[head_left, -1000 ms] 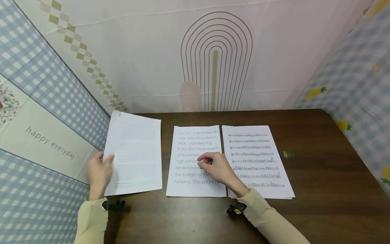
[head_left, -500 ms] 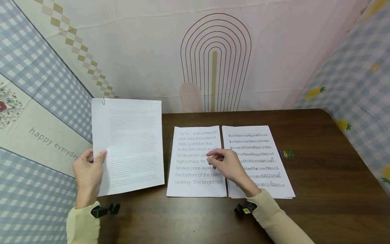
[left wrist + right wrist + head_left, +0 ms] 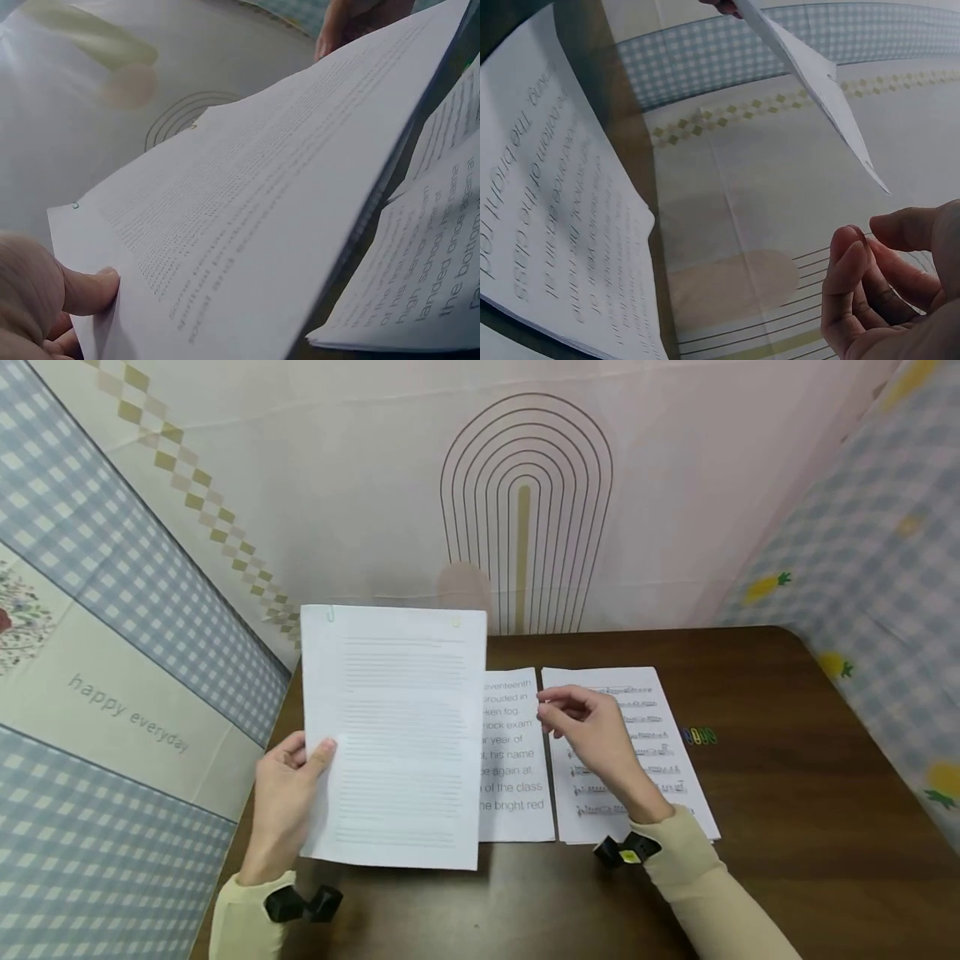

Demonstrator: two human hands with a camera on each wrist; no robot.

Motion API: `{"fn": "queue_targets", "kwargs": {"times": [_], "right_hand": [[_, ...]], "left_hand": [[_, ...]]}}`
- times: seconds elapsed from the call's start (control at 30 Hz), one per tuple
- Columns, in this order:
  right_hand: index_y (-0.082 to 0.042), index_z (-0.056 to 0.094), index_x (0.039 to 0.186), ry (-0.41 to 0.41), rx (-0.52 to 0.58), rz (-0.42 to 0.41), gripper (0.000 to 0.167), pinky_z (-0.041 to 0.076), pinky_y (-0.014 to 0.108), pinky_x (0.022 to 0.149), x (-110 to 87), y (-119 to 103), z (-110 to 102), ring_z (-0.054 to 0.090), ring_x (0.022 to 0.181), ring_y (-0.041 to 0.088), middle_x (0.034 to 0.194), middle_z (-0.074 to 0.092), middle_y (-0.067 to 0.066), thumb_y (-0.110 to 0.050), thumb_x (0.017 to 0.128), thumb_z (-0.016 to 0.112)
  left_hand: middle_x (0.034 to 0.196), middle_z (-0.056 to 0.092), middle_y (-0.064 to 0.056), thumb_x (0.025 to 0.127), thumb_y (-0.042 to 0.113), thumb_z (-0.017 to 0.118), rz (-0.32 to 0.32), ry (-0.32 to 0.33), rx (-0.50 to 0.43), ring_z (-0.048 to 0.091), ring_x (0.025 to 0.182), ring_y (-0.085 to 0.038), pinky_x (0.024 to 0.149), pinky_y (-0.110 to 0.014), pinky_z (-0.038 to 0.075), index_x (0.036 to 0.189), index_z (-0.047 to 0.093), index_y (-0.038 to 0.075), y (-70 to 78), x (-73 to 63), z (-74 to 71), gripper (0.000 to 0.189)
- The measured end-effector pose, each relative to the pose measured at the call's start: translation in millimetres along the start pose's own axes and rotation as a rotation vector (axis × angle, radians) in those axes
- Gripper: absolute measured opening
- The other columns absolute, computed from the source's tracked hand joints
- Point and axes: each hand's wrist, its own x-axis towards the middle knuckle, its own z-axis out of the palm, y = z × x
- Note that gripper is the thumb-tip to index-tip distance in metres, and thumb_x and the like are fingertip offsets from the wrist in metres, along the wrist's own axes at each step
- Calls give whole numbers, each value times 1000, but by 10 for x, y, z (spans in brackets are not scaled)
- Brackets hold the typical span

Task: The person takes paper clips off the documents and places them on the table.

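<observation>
My left hand (image 3: 288,797) grips a clipped stack of printed paper (image 3: 397,735) by its left edge, thumb on the front. The stack is held up and tilted above the table. A green paper clip (image 3: 330,613) and a yellow paper clip (image 3: 456,622) sit along its top edge. Behind it, partly covered, lies a large-print text stack (image 3: 517,760). My right hand (image 3: 596,735) hovers over the sheet music (image 3: 648,718) with fingers loosely curled. In the right wrist view nothing shows between its fingertips (image 3: 847,259).
Several loose coloured paper clips (image 3: 700,736) lie right of the sheet music on the brown wooden table (image 3: 780,793). A white patterned cloth (image 3: 360,485) hangs at the back. Checked cloth (image 3: 90,852) lines the left side, and more checked cloth (image 3: 862,577) the right.
My left hand has lifted the clipped stack off the table and carried it right, over part of the large-print text. My right hand has moved right and away from me, over the sheet music.
</observation>
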Motion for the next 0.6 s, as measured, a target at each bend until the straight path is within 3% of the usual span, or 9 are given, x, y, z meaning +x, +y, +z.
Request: {"fn": "queue_targets", "kwargs": {"times": [0.17, 0.4, 0.6], "right_hand": [[-1, 75, 127, 61, 17, -60, 25, 60, 20, 72, 53, -69, -111, 74, 80, 12, 99, 79, 12, -13, 106, 70], [-1, 66, 143, 97, 63, -86, 36, 60, 19, 77, 142, -81, -171, 72, 87, 9, 115, 75, 19, -15, 110, 66], [-8, 66, 146, 82, 7, -68, 38, 44, 18, 67, 156, -14, -180, 56, 79, 13, 99, 62, 8, -17, 108, 69]], "left_hand": [[80, 79, 19, 109, 11, 66, -29, -111, -27, 77, 72, -5, 65, -23, 62, 135, 65, -9, -54, -90, 217, 33], [83, 80, 6, 108, 7, 67, -75, -229, -47, 77, 72, -10, 66, -24, 61, 130, 66, -9, -203, -189, 494, 28], [86, 82, -3, 107, 5, 68, -81, -288, -49, 77, 72, -12, 65, -24, 61, 124, 68, -10, -314, -284, 663, 23]]}}
